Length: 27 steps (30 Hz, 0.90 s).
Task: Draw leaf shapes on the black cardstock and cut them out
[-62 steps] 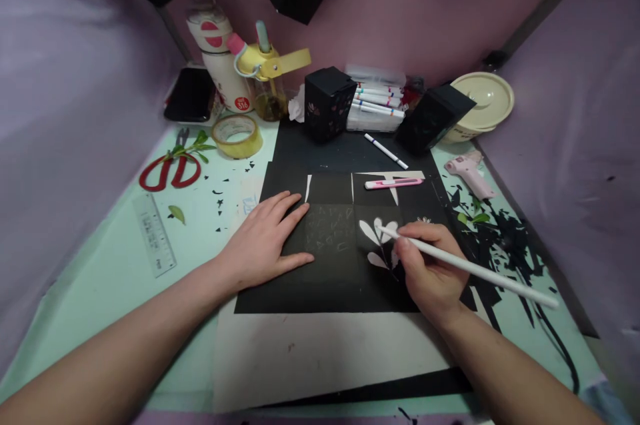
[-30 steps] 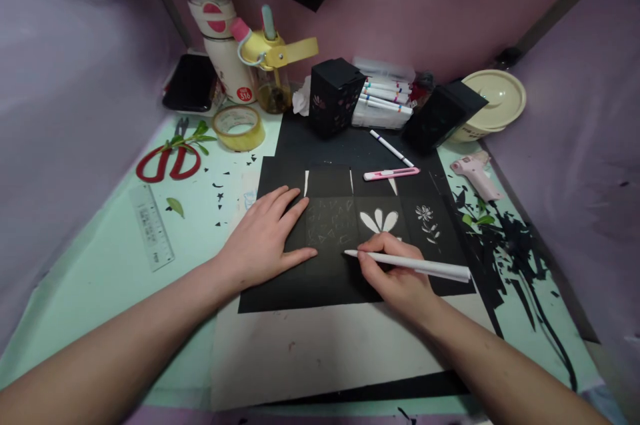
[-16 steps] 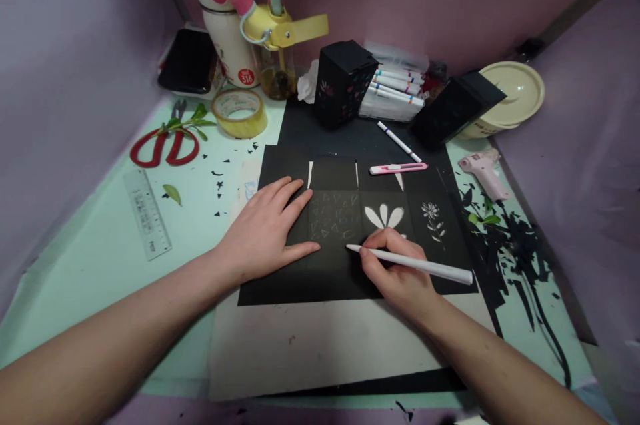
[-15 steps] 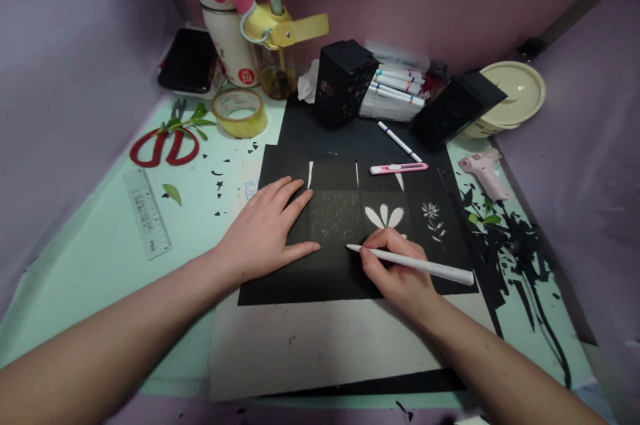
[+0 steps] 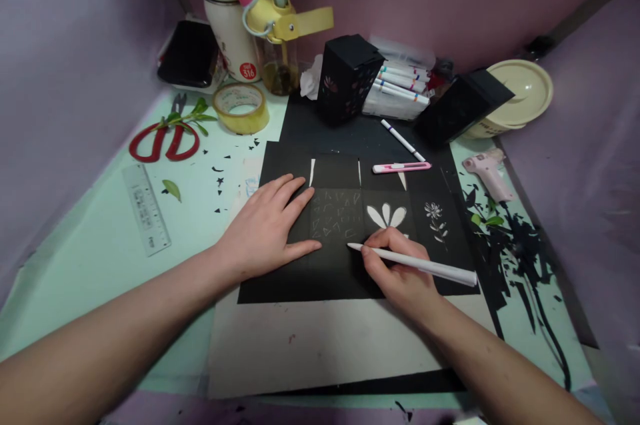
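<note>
Black card (image 5: 320, 278) lies flat in front of me, with small outlined shapes, a cut-out petal flower and a flower with a stem on its panels. My left hand (image 5: 267, 228) rests open on the card's left part, fingers spread. A white stylus-like pen (image 5: 425, 265) is gripped in my right hand (image 5: 400, 271); its tip is at the card, just below the outlined shapes. Whether the tip touches the surface I cannot tell. Above the petal flower lies a pink craft knife (image 5: 401, 167), beside a white marker (image 5: 403, 140).
Red-handled scissors (image 5: 165, 141), a clear ruler (image 5: 147, 209) and a tape roll (image 5: 241, 109) lie at left. Bottles, a black box (image 5: 347, 78) and a box of markers (image 5: 400, 91) stand behind. At right are a pink glue gun (image 5: 489, 173) and black paper scraps (image 5: 525, 258).
The view has shifted very slightly. Both hands keep nearly the same places on the card, and the pen stays in my right hand.
</note>
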Motion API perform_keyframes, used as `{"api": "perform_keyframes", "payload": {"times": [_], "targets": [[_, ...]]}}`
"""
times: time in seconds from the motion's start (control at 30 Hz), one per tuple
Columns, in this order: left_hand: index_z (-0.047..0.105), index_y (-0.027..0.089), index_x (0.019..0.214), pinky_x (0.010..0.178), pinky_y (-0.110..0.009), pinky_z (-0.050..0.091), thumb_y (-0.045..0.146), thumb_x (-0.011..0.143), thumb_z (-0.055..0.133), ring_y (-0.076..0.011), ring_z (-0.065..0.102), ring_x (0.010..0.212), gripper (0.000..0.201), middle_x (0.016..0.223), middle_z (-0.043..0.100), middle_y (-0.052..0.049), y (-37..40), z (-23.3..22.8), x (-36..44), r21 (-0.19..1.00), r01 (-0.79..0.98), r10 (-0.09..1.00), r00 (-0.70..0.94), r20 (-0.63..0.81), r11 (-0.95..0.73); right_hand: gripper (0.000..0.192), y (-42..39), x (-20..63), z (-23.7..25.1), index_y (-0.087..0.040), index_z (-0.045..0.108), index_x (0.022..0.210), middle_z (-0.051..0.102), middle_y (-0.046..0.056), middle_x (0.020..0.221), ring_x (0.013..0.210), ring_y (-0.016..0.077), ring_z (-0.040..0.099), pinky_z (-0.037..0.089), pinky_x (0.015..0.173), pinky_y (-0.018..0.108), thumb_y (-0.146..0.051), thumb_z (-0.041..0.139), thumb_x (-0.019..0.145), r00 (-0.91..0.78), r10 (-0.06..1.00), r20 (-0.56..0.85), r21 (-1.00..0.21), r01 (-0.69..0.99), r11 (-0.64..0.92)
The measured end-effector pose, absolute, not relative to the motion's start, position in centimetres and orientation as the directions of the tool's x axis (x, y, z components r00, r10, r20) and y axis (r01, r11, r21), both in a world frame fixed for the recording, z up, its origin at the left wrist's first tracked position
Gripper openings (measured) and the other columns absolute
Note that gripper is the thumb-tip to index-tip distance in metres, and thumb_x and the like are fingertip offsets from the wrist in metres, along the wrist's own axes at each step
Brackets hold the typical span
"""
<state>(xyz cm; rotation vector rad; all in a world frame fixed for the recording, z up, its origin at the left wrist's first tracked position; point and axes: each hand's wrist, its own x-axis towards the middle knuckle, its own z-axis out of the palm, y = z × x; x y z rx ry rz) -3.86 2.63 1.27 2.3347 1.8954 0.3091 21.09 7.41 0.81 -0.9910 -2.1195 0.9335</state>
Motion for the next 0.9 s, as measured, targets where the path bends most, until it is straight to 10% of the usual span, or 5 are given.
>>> {"api": "perform_keyframes", "payload": {"times": [0.9], "targets": [[0.042,0.009,0.145,0.115,-0.054,0.032,0.069,0.084,0.055,-0.0383,0.031,0.142,0.087,0.152,0.039,-0.02,2.69,1.32,-3.84,0.176,0.962,0.978,0.199,0.066,-0.208,0.017,7.38,21.23,0.67,-0.02,0.055,0.071,0.063,-0.001,0.065,0.058,0.0117,0.057,0.041,0.055,0.024,-0.021,0.059,0.088,-0.546,0.816,0.192,-0.802,0.391,0.451]]}}
